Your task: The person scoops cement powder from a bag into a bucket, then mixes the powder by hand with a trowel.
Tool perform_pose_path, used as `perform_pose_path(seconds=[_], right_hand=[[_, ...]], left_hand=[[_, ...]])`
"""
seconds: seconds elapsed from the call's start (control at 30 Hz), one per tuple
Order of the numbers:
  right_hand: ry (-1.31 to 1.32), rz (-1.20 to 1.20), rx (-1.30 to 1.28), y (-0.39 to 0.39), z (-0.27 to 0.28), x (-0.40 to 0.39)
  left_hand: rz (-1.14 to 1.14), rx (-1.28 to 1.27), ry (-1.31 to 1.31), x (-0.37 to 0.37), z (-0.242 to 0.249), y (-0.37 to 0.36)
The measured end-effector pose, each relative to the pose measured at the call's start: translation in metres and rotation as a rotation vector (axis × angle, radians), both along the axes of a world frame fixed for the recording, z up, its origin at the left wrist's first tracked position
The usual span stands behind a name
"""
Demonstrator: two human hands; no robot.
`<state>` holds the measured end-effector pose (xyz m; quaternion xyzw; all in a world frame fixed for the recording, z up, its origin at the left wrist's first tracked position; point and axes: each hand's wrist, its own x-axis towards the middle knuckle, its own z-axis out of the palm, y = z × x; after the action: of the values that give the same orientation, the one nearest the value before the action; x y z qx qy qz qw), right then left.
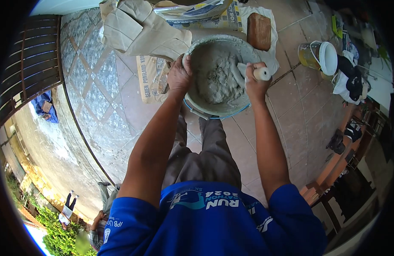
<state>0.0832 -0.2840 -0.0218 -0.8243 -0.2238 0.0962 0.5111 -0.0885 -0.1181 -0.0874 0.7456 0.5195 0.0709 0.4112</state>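
Note:
A round bucket (200,57) stands in front of me, smeared grey inside and out. Wet grey mortar (220,83) lies lumpy and uneven within it. My left hand (180,76) is closed over the bucket's left rim, thumb on top. At the right side, my right hand (256,83) wraps round the pale handle of a trowel (262,74). Its grey-coated metal part reaches into the bucket against the mortar; the blade's tip cannot be made out.
Behind the bucket lie a crumpled paper sack (133,27), a printed cement bag (201,13) and a reddish brick (259,32). A yellowish pail (310,55) stands to the right on the tiles. A dark metal gate (39,55) is at left; other people appear at lower left.

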Motion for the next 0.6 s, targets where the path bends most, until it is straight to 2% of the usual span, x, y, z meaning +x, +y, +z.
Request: perform_pose_path(seconds=[0.03,0.13,0.27,0.37,0.47,0.5,0.57,0.6], right_hand=[[0.114,-0.172,0.025,-0.016,-0.008,-0.011],[0.405,-0.639,0.353,-0.012,0.012,-0.040],[0.622,-0.804,0.460,-0.016,0.006,-0.042],[0.647,-0.718,0.437,0.005,0.044,-0.034],[0.473,-0.414,0.489,0.013,0.084,-0.018],[0.445,-0.403,0.521,0.016,0.092,-0.012],[0.394,-0.380,0.583,0.024,0.094,0.002],[0.465,-0.390,0.589,0.027,0.073,0.002]], left_hand=[[0.019,-0.001,0.001,0.001,0.000,-0.001],[0.033,-0.015,-0.006,-0.001,0.001,-0.003],[0.025,-0.040,-0.024,0.001,0.002,-0.002],[0.011,-0.006,-0.038,0.000,-0.004,-0.001],[0.015,-0.008,-0.040,0.000,-0.003,-0.001],[0.010,-0.004,-0.045,0.000,-0.004,-0.001],[0.002,0.002,-0.050,-0.001,-0.008,-0.001],[0.004,-0.014,-0.048,-0.002,-0.006,-0.002]])
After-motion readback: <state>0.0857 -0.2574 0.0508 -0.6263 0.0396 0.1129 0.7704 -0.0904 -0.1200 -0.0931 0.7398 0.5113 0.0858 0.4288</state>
